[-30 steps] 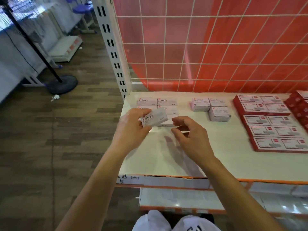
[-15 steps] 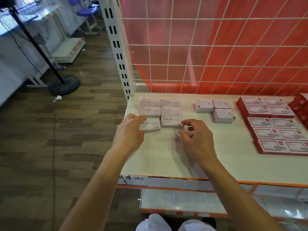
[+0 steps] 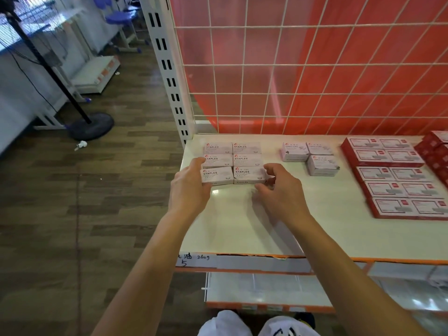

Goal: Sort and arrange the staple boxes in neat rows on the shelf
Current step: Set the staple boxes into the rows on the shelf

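Observation:
Several pale pink staple boxes lie flat in two columns at the back left of the white shelf [image 3: 315, 214]. My left hand [image 3: 189, 187] grips the front-left staple box [image 3: 217, 175] by its left end; the box sits slightly askew in the block. My right hand [image 3: 281, 190] curls its index finger and thumb round the right end of the front-right staple box [image 3: 248, 175]. Both front boxes rest on the shelf, touching the row behind them.
Three pink paper clip boxes [image 3: 308, 151] sit to the right of the staples. Red boxes [image 3: 388, 175] lie in rows at the far right. An orange wire-grid back panel [image 3: 291, 69] and a white slotted upright [image 3: 169, 81] bound the shelf. A fan stand base [image 3: 92, 126] is on the floor.
My left hand carried a staple box down from the air and set it at the block's front left. My right hand moved forward onto the front-right box.

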`<act>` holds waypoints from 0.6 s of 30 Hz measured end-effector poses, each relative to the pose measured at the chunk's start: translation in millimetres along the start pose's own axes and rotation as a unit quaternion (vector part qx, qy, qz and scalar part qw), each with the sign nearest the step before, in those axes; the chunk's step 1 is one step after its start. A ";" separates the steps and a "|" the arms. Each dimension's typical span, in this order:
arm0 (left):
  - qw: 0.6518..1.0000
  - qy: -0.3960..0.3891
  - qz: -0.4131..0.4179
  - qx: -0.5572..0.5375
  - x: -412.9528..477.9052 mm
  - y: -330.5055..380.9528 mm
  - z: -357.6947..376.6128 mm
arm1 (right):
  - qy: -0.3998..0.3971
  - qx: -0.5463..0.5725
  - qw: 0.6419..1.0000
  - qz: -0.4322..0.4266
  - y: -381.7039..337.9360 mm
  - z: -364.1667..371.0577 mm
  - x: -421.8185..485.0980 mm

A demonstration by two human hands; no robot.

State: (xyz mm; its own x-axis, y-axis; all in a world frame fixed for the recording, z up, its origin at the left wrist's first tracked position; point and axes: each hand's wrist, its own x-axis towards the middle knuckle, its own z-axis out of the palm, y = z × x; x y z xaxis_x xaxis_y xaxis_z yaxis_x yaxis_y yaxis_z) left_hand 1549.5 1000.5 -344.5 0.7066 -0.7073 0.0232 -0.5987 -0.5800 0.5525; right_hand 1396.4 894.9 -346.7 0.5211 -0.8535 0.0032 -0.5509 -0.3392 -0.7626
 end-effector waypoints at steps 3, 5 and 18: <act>1.000 -0.006 -0.004 -0.025 4.5 -1.6 1.2 | -0.009 -0.008 1.000 0.003 -2.9 -1.0 4.1; 0.999 -0.005 -0.010 -0.040 7.8 -1.4 2.0 | -0.017 -0.012 1.000 0.003 -4.9 -0.8 6.0; 0.999 -0.011 -0.034 -0.031 15.0 5.7 1.6 | -0.007 -0.044 0.999 0.015 -5.5 3.7 14.9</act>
State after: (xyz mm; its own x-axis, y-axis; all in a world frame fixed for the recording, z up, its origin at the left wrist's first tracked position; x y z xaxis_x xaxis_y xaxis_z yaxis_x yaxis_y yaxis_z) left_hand 1556.0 986.0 -342.3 0.7361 -0.6761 -0.0331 -0.5247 -0.6008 0.6031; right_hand 1409.6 885.5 -344.8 0.5122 -0.8584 -0.0275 -0.6207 -0.3479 -0.7026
